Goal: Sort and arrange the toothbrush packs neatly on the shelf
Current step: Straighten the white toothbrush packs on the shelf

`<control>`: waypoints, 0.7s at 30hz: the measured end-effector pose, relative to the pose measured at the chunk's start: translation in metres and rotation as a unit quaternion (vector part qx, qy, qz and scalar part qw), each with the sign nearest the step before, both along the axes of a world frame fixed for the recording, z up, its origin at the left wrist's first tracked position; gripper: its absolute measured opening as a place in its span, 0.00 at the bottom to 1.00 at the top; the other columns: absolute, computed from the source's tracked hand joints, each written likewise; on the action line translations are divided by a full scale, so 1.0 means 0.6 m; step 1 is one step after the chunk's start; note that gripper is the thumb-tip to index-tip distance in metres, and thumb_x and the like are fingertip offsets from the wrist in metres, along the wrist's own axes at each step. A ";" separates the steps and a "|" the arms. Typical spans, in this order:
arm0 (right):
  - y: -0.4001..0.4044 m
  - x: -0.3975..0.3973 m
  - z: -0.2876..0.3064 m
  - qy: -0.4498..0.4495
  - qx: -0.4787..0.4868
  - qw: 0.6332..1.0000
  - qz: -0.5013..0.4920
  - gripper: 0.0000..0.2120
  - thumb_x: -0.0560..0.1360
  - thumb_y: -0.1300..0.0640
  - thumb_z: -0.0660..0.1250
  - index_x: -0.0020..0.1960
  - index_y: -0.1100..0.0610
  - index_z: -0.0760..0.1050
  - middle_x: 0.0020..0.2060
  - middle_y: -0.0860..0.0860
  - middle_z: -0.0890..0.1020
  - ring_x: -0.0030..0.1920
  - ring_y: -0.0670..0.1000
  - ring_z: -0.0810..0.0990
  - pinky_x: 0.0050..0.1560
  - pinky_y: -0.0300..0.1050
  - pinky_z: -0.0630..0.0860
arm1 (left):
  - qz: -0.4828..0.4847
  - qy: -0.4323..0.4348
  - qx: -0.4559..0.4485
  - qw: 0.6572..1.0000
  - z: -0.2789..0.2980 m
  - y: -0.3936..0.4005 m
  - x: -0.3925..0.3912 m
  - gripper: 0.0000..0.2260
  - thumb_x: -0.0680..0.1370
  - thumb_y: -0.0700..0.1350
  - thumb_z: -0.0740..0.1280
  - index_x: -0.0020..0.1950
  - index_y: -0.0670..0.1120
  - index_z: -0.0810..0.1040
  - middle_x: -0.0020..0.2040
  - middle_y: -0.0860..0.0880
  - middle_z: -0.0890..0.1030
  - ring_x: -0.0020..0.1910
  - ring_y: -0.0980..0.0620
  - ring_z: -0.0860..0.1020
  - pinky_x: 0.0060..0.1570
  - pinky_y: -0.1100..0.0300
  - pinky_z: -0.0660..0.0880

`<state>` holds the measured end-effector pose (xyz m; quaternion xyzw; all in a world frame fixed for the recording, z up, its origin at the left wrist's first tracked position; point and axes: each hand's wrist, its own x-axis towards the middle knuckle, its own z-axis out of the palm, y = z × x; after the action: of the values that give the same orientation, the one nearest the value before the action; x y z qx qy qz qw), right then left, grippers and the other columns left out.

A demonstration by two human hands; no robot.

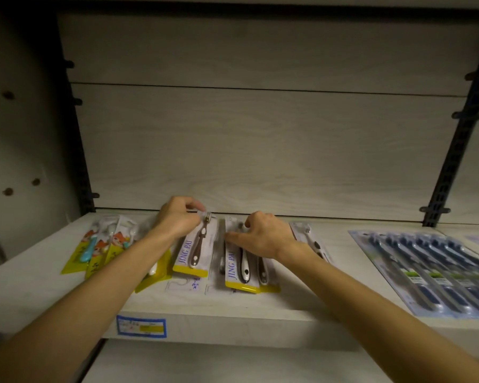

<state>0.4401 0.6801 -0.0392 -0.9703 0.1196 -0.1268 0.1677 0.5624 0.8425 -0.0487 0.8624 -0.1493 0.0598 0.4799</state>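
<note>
Two bare hands work side by side at the back of the pale wood-grain shelf [67,294], each on its own "JING PAI" toothbrush pack. The left hand [177,219] pinches the far top edge of the left pack [195,254] between curled fingers and thumb, and that end seems slightly raised off the board. The right hand [263,236] lies over the upper part of the right pack [242,268], fingers curled down at its far end and thumb reaching along its left edge; whether it truly grips or only presses cannot be told. Both packs run with their long axes front to back, yellow bottom strips toward the person, and they lie just beside each other with a narrow gap between; the left one slants a little. Squaring that pack would likely mean swinging its far end, the end already in the left hand. The packs are flat glossy cards with clear blisters over slim brushes with shiny handles. To the left lie cartoon-printed children's toothbrush packs [100,247], overlapping; to the right, one more single pack [313,244] partly under the right wrist, and well apart a broad multi-pack of dark blue brushes [437,272]. A blue-bordered price label [141,328] sits on the shelf's front edge.
</note>
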 end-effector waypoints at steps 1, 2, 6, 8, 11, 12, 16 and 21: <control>0.000 0.001 -0.001 -0.002 0.003 1.000 -0.003 0.24 0.72 0.32 0.67 0.35 0.52 0.73 0.36 0.51 0.81 0.40 0.54 0.81 0.38 0.47 0.75 | -0.017 0.013 0.018 1.000 -0.005 -0.003 0.002 0.10 0.66 0.40 0.71 0.44 0.53 0.82 0.49 0.48 0.84 0.51 0.46 0.82 0.55 0.52 0.79; -0.001 0.001 -0.003 -0.003 0.004 1.000 -0.006 0.24 0.72 0.32 0.67 0.34 0.52 0.71 0.33 0.50 0.79 0.39 0.54 0.80 0.37 0.46 0.72 | -0.027 0.021 0.034 0.999 -0.008 -0.006 0.001 0.10 0.67 0.41 0.73 0.46 0.53 0.81 0.51 0.46 0.84 0.52 0.45 0.82 0.56 0.51 0.79; -0.007 0.011 -0.008 0.003 0.049 0.999 -0.008 0.23 0.71 0.34 0.69 0.33 0.53 0.74 0.32 0.50 0.80 0.36 0.53 0.80 0.35 0.45 0.73 | -0.037 -0.004 0.101 0.994 -0.014 -0.016 -0.006 0.17 0.70 0.51 0.76 0.57 0.51 0.80 0.55 0.48 0.81 0.54 0.47 0.80 0.56 0.54 0.77; -0.013 0.016 -0.009 0.002 0.083 0.996 -0.015 0.22 0.70 0.36 0.72 0.35 0.56 0.77 0.32 0.52 0.80 0.35 0.53 0.80 0.34 0.45 0.73 | -0.041 -0.013 0.136 0.990 -0.016 -0.019 -0.014 0.22 0.69 0.52 0.76 0.62 0.51 0.78 0.57 0.49 0.79 0.57 0.47 0.79 0.56 0.57 0.75; -0.021 0.018 -0.009 0.003 0.123 0.992 -0.024 0.21 0.70 0.40 0.74 0.40 0.60 0.83 0.34 0.53 0.83 0.37 0.53 0.82 0.37 0.46 0.75 | -0.032 -0.023 0.146 0.988 -0.020 -0.019 -0.022 0.22 0.70 0.49 0.75 0.64 0.52 0.77 0.60 0.48 0.78 0.60 0.47 0.77 0.56 0.58 0.74; -0.021 0.017 -0.008 0.002 0.131 0.991 -0.024 0.21 0.70 0.40 0.74 0.40 0.60 0.83 0.33 0.52 0.82 0.35 0.52 0.81 0.36 0.45 0.75 | -0.031 -0.018 0.129 0.991 -0.020 -0.018 -0.023 0.22 0.70 0.48 0.74 0.63 0.52 0.78 0.60 0.48 0.79 0.59 0.47 0.77 0.56 0.58 0.75; -0.020 0.010 -0.010 -0.006 0.137 0.990 -0.020 0.19 0.72 0.41 0.72 0.41 0.59 0.85 0.33 0.52 0.85 0.36 0.52 0.83 0.40 0.46 0.80 | -0.022 0.039 0.003 0.999 -0.015 -0.013 -0.025 0.19 0.69 0.39 0.74 0.58 0.49 0.80 0.55 0.44 0.80 0.51 0.46 0.80 0.52 0.55 0.79; -0.012 -0.007 -0.009 -0.018 0.047 0.998 -0.034 0.22 0.74 0.40 0.68 0.38 0.59 0.83 0.30 0.51 0.81 0.33 0.53 0.81 0.31 0.42 0.73 | -0.013 0.081 -0.085 0.993 -0.013 -0.012 -0.032 0.18 0.72 0.33 0.71 0.60 0.44 0.79 0.44 0.48 0.78 0.40 0.50 0.78 0.41 0.61 0.74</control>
<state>0.4358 0.6727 -0.0443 -0.9543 0.1555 -0.1444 0.2105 0.5431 0.8354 -0.0563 0.8185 -0.1155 -0.0039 0.5628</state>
